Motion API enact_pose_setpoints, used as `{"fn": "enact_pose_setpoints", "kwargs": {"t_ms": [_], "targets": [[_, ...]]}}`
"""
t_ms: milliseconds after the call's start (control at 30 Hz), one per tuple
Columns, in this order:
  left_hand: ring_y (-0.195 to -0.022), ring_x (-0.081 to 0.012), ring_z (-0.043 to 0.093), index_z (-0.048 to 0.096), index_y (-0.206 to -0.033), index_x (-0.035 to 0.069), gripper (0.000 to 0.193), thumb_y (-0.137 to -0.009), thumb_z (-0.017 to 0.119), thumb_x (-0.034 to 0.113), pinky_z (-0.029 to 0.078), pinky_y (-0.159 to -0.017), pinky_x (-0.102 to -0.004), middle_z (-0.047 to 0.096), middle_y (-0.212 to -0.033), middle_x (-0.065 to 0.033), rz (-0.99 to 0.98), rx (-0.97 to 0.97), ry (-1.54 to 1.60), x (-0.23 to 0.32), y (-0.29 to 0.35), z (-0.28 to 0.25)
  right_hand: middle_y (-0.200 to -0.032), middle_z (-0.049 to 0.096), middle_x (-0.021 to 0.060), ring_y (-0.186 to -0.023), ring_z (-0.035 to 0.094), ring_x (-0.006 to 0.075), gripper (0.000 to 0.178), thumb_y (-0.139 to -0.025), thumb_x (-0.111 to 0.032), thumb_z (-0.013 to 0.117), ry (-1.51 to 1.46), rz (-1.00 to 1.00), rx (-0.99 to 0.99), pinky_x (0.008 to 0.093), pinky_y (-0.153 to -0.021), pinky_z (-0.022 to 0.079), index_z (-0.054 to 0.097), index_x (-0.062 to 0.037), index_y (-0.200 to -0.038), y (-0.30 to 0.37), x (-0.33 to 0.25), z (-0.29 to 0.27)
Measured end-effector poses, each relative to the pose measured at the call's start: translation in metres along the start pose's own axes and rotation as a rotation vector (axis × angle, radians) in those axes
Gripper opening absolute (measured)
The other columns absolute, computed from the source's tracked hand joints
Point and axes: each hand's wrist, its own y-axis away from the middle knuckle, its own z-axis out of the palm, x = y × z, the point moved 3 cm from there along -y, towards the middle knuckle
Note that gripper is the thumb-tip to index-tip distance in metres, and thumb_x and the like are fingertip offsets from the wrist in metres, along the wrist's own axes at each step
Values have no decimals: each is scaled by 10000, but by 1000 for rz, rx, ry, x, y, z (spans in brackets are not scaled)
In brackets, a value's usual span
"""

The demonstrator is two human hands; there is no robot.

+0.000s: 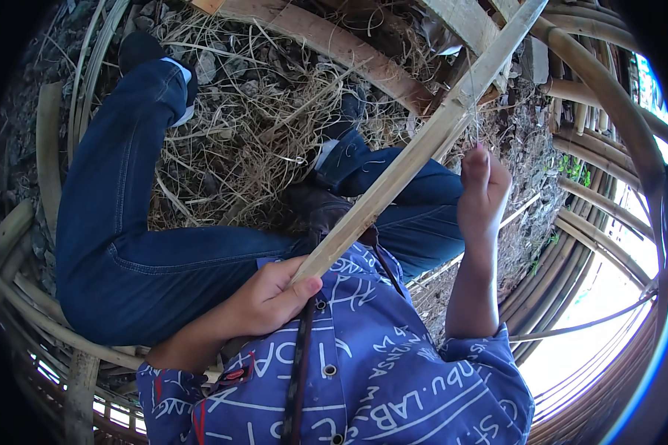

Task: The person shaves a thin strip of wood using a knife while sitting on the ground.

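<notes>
A long, pale wooden strip [393, 182] runs slantwise from my lap up to the far right. My left hand [271, 297] is closed around its near end, thumb on top, against my belly. My right hand [485, 187] is raised to the right of the strip, its fingers closed in a fist with the thumb up. From the top of that fist a thin strand [473, 111] stretches up to the far part of the strip, where it seems to cross or loop the wood. Whether it is string or wire I cannot tell.
My legs [119, 193] in jeans are bent wide apart. Between them, dry shavings [245, 141] cover stony ground. A curved board [326, 44] lies beyond, near other timber [464, 22]. Bamboo poles [608, 81] stand along the right; more poles [22, 289] lie at left.
</notes>
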Motion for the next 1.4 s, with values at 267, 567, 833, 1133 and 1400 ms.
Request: {"fn": "enact_pose_setpoints", "kwargs": {"t_ms": [267, 567, 833, 1133, 1400], "targets": [[-515, 12, 369, 497, -1187, -5, 306, -984, 473, 223, 279, -447, -184, 423, -622, 88, -20, -4, 34, 1, 1, -1, -561, 349, -30, -558, 294, 69, 576, -925, -504, 503, -302, 114, -488, 286, -461, 258, 431, -10, -636, 46, -33, 23], [-510, 6, 371, 478, -1240, -10, 345, -983, 474, 219, 271, -443, -186, 437, -623, 84, -28, 6, 36, 4, 1, 0, -506, 412, 119, -442, 429, 317, 509, -832, -443, 647, 124, -142, -474, 371, -430, 345, 468, -29, -597, 60, -41, 35], [-515, 3, 379, 550, -1078, 2, 250, -973, 497, 223, 278, -452, -196, 450, -626, 72, -63, 10, 71, 0, 3, -4, -504, 451, 93, -438, 489, 300, 465, -767, -409, 718, 268, -225, -409, 370, -413, 368, 473, -59, -582, 59, -51, 37], [-605, -32, 427, 569, -1010, -14, 231, -952, 532, 207, 351, -534, -222, 504, -665, 37, -26, 82, -120, 2, 3, -3, -502, 454, 91, -428, 486, 293, 450, -786, -379, 713, 294, -177, -434, 373, -406, 365, 469, -59, -583, 59, -56, 34], [-678, -81, 556, 554, -1161, -32, 307, -950, 524, 190, 436, -618, -248, 599, -733, -59, 10, 120, -324, 12, 2, 0, -506, 453, 104, -434, 483, 303, 459, -796, -378, 703, 394, -121, -402, 381, -411, 364, 457, -57, -579, 50, -62, 31]]}}
